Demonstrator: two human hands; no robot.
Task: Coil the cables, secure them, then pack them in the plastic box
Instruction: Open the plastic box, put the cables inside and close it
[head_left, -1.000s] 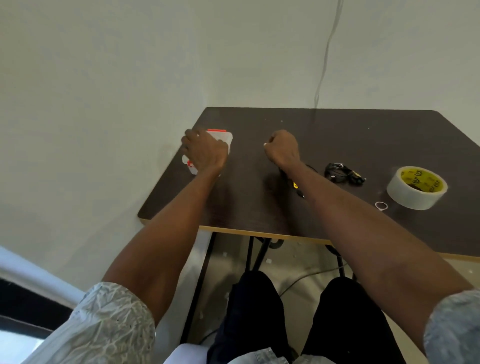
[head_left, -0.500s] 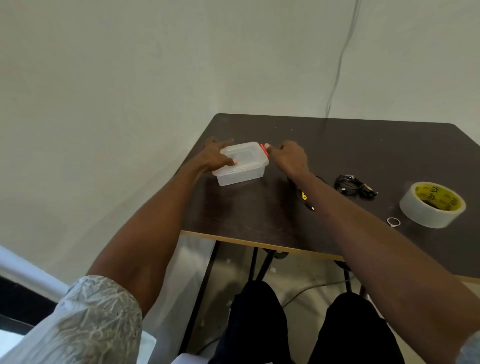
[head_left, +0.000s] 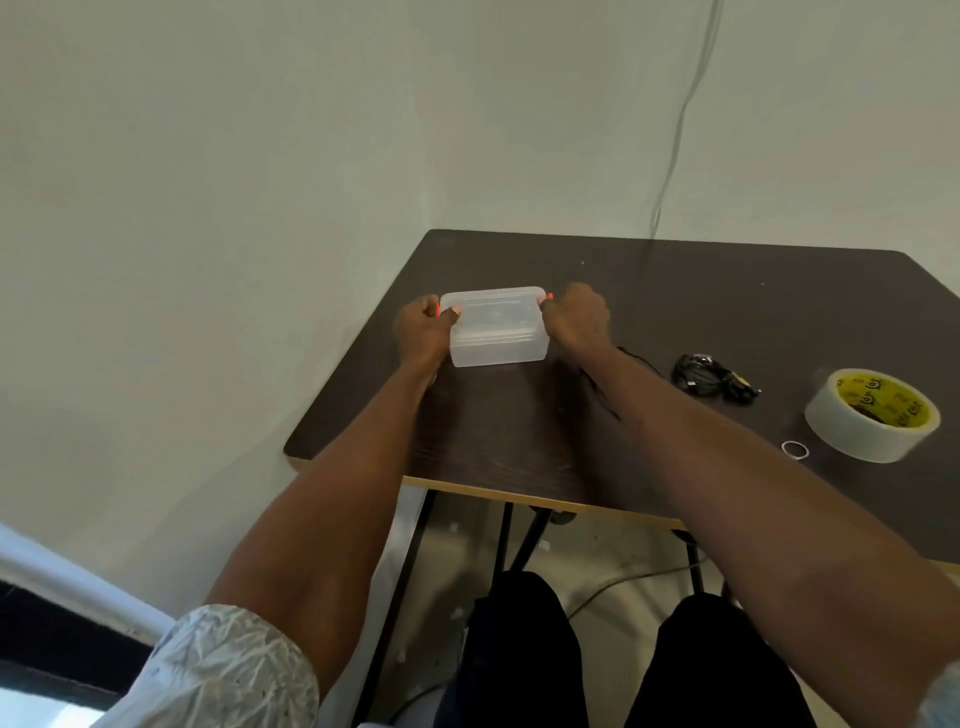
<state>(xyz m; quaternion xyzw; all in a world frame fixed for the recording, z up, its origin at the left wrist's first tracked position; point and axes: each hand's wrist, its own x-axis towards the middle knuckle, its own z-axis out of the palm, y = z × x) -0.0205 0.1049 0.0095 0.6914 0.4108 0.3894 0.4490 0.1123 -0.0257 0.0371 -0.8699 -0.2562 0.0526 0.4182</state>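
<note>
Gripping plastic box (head_left: 497, 326) w/ both hands | left hand (head_left: 420, 329), right hand (head_left: 575, 318) fingers clamped on ends | translucent (lid on, red clips)

You will find only one printed surface here: the yellow inner core of the wide roll of pale adhesive tape (head_left: 871, 414), lying flat on the dark brown wooden table (head_left: 727, 291) at your right. The core carries black markings repeated around its ring, a round swirl-like emblem alternating with short runs of small letters. The letters are too small and blurred for you to read as words, and no brand name can be made out. No other text, label, number or sign is legible on anything before you.
</note>
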